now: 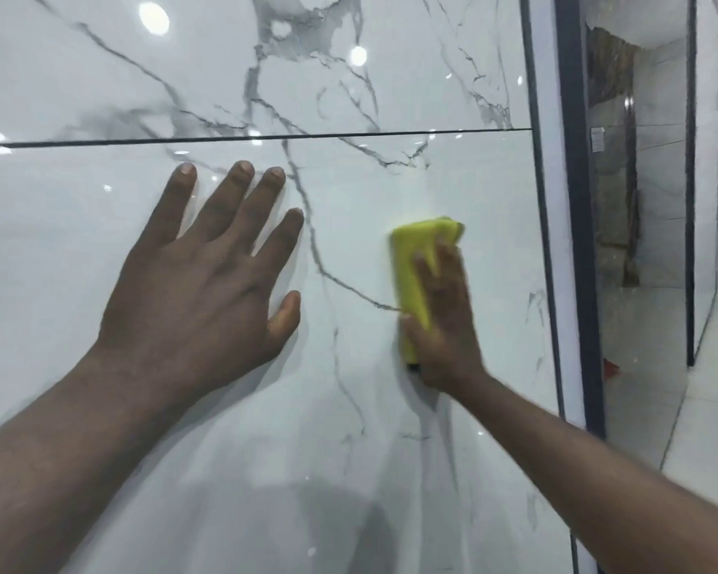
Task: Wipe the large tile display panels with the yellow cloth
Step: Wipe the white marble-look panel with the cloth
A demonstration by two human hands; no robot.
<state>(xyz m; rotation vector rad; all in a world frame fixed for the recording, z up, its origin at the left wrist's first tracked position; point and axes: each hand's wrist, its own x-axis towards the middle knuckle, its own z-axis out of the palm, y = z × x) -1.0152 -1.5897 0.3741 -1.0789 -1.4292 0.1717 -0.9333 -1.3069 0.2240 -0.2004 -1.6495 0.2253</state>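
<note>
Tile panel (50,242), lower of two, glossy white with grey veins, fills my view from the left edge. A dark seam (142,143) runs level above it, with the upper panel (100,89) beyond. My left hand (200,279) lies flat on the lower panel, fingers straight and spread, holding nothing. The yellow cloth (411,267) sits to its right, apart from it, folded into a pad against the same panel. Its long axis is near upright, top end pointing toward the seam. My right hand (444,325) covers its lower right part, fingers pressing, thumb hooked round the lower edge. The cloth sticks out up and left of that hand. A dark frame (577,200) stands near on the right. The right hand is nearer it, so the next strokes likely run upward or toward that edge.
</note>
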